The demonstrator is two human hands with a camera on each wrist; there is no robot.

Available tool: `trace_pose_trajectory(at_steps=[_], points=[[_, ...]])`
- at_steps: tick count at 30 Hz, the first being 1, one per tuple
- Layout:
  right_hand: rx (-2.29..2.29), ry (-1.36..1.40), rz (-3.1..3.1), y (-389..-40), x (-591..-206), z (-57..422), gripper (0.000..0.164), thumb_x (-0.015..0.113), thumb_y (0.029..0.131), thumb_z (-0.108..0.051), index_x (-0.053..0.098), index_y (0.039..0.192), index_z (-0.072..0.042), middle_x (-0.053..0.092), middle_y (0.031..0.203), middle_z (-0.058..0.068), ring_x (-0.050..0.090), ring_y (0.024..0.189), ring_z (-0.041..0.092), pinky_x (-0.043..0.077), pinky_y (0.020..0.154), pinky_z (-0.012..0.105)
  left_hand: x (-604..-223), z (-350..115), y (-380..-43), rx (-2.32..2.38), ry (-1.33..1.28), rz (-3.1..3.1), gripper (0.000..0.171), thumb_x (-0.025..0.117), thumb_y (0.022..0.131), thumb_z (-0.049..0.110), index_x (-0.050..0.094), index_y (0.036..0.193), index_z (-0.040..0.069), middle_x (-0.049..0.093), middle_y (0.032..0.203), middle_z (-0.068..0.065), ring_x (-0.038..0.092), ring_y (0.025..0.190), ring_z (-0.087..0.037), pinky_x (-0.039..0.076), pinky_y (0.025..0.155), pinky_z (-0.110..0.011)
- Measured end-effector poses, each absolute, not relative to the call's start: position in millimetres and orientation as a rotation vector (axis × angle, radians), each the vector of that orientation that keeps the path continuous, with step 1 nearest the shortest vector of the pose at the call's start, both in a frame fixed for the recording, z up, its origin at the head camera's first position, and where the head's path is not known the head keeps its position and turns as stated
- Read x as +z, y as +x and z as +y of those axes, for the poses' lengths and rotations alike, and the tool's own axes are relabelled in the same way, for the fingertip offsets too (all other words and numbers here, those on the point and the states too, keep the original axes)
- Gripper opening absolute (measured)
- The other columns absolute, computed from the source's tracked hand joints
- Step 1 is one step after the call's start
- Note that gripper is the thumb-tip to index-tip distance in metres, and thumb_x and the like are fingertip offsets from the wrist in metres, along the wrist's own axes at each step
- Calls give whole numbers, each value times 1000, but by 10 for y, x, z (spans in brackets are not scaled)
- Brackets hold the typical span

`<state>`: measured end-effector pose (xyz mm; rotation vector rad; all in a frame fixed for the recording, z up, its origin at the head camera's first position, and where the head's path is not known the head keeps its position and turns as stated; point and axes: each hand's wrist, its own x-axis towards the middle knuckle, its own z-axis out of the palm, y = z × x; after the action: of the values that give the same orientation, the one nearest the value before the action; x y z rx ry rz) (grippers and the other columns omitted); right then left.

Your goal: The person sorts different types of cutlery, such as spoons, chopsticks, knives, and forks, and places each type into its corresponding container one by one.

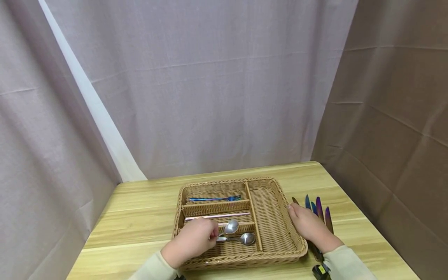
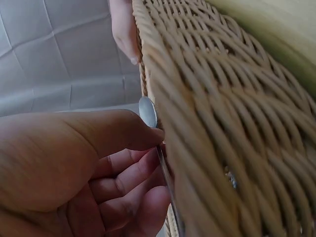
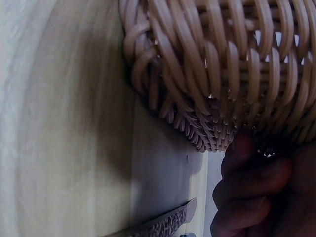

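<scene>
A woven cutlery basket (image 1: 241, 258) with divided compartments sits on the wooden table. My left hand (image 1: 195, 238) pinches a metal spoon (image 1: 231, 226) between thumb and fingers over the front left compartment, its bowl pointing right. In that compartment lies another spoon (image 1: 248, 238), its handle partly hidden by the hand. At the basket's right side, my right hand (image 1: 309, 224) grips the rim, thumb on top; the right wrist view shows its fingers curled against the outer wall. A blue fork (image 1: 233, 198) lies in the back left compartment, and thin pinkish rods (image 1: 227, 215) in the middle one.
Several knives (image 1: 319, 209) with purple, blue and dark blades lie on the table just right of the basket, partly hidden behind my right hand. A patterned knife handle (image 3: 163, 221) shows in the right wrist view. Grey curtains (image 1: 224, 97) hang behind the table.
</scene>
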<state>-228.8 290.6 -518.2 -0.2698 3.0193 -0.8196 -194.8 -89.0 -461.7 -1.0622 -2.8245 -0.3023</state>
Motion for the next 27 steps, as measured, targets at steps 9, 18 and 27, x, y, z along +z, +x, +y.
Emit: trace_pose_trajectory(at_steps=[9,18,27], points=[[-822,-275,3009,-2293,-5189,2913,55,23,108,-37,46,137,4,56,134,30,51,119,44,46,94,65,-4621,-802,-1899,-319,-1112,-2799,15,74,73,14,62,70,23,53,61,16,42,53,1,41,49,-18],[-829,-272,3009,-2296,-5190,2911,54,24,108,-36,47,137,3,56,134,30,51,120,44,46,95,65,-4693,-734,-1880,-284,-1118,-2797,17,73,74,14,61,69,26,52,61,18,41,52,2,40,48,-18],[-839,-278,3002,-2288,-5182,2911,55,24,108,-36,46,138,5,53,137,32,48,123,46,44,96,66,-4721,-708,-1872,-255,-1117,-2755,15,74,72,15,64,70,25,54,61,18,41,53,2,41,48,-19]])
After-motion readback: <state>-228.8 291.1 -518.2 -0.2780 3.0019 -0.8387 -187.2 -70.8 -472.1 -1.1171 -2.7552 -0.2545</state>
